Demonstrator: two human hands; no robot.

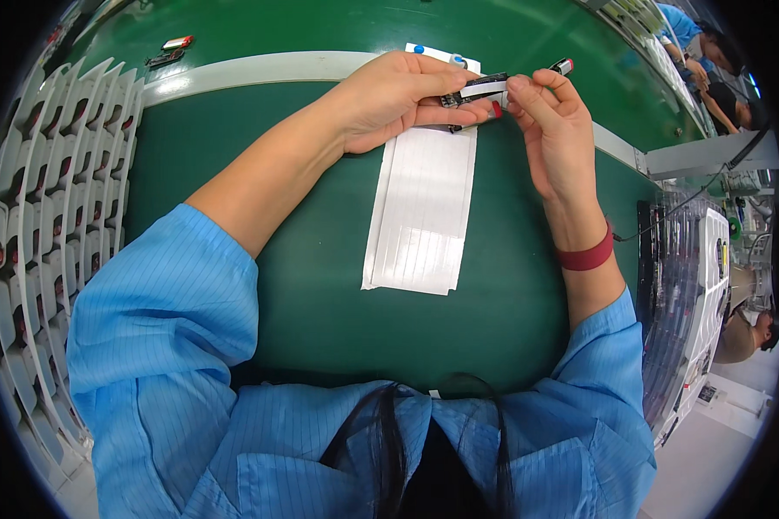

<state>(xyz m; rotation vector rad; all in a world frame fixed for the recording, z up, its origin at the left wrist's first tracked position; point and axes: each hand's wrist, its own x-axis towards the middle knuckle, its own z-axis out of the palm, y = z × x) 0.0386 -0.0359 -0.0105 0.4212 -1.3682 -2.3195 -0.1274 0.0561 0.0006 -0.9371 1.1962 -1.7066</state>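
My left hand (402, 97) and my right hand (552, 130) meet above the far end of a white sheet of strips (420, 208) lying on the green table. Between their fingertips they pinch a small dark elongated part (476, 90) with a white strip across it. A thin red-tipped tool (474, 123) sticks out under the left fingers. Another small red and silver part (563, 65) shows just beyond the right fingertips. A red band (587, 256) circles my right wrist. Both sleeves are light blue.
White trays (56, 199) holding several dark and red parts line the left side. More racks (697, 285) stand at the right. Two small parts (171, 50) lie on the far green belt. Other people sit at the upper right (710, 60) and right edge (749, 329).
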